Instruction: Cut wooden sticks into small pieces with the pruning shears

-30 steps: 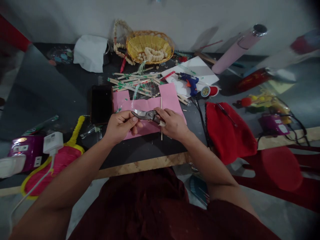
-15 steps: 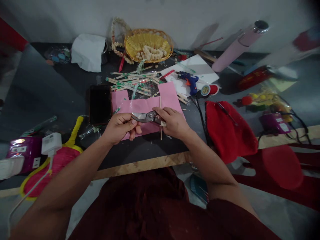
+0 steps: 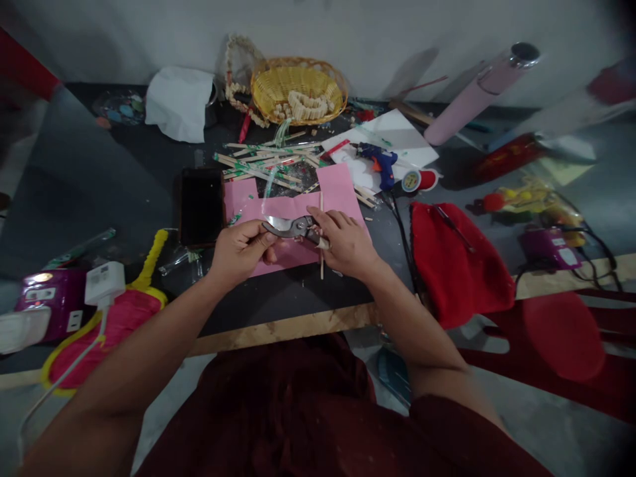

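My right hand [image 3: 348, 246] is wrapped round the handles of a pair of pruning shears [image 3: 293, 227]. Their metal jaws point left, above pink paper [image 3: 278, 258]. My left hand [image 3: 242, 250] is closed, thumb and fingers pinching at the tip of the jaws; anything small between those fingers is hidden. A thin wooden stick [image 3: 322, 270] runs upright behind my right hand, its ends showing above and below. I cannot tell whether the right fingers hold it too.
Wooden chopsticks [image 3: 263, 162] lie scattered beyond the paper, before a wicker basket [image 3: 298, 76] of small wooden pieces. A phone [image 3: 201, 207] sits left. To the right are a blue glue gun [image 3: 381, 162], red thread spool [image 3: 427, 179], red cloth [image 3: 460, 271] and pink flask [image 3: 477, 99].
The shears' jaws look parted now, with the upper blade lifted off the lower one. Both hands stay in nearly the same place; the whole view has shifted slightly.
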`<action>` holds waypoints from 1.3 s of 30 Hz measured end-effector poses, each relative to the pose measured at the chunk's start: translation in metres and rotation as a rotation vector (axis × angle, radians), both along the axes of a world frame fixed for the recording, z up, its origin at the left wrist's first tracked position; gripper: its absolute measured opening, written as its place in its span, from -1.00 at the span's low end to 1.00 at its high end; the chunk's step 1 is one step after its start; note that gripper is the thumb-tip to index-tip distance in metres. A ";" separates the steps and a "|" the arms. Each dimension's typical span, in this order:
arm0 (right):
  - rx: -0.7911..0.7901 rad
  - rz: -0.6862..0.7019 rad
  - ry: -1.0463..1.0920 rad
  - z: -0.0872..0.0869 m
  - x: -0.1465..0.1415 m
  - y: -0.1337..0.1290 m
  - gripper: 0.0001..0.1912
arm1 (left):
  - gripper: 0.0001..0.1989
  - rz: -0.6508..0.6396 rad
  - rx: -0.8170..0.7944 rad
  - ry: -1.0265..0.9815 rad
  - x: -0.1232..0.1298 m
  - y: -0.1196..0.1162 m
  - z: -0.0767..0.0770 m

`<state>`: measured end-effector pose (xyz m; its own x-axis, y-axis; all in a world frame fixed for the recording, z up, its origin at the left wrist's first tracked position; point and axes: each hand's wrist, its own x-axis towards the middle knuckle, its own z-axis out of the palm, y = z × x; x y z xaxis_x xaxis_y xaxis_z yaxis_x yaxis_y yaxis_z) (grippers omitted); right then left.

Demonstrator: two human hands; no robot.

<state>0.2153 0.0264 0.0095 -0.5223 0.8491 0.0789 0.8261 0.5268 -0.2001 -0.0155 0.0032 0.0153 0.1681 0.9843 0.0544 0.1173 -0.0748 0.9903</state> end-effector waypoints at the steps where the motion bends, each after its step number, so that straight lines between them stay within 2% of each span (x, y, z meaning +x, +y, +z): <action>1: 0.001 0.010 -0.006 -0.001 0.000 0.000 -0.29 | -0.74 -0.017 -0.004 0.005 -0.001 0.000 0.001; 7: -0.001 0.032 0.043 -0.002 0.002 0.001 -0.37 | -0.75 -0.075 -0.056 -0.073 -0.003 0.000 0.002; 13: 0.000 0.008 0.054 0.002 0.001 -0.003 -0.48 | -0.75 -0.069 -0.156 -0.201 -0.001 -0.001 -0.003; 16: 0.004 0.049 0.075 0.000 0.004 0.002 -0.40 | -0.74 -0.075 -0.190 -0.268 -0.001 0.000 -0.003; 20: 0.008 0.169 0.171 -0.001 0.013 0.011 -0.25 | -0.73 -0.161 -0.270 -0.367 0.000 0.001 0.001; 27: 0.060 0.226 0.230 0.007 0.023 0.013 -0.20 | -0.68 -0.309 -0.466 -0.444 0.000 -0.003 0.005; 31: 0.051 0.259 0.224 0.004 0.027 0.014 -0.23 | -0.70 -0.348 -0.463 -0.523 -0.006 -0.003 0.007; 33: 0.057 0.169 0.213 0.001 0.031 0.017 -0.28 | -0.70 -0.304 -0.416 -0.582 -0.009 -0.001 0.008; 36: 0.086 -0.126 0.202 -0.004 0.039 0.025 -0.37 | -0.73 -0.184 -0.409 -0.529 -0.006 0.003 0.009; 39: 0.060 -0.346 0.172 -0.010 0.046 0.033 -0.28 | -0.72 -0.126 -0.435 -0.466 0.000 0.005 0.008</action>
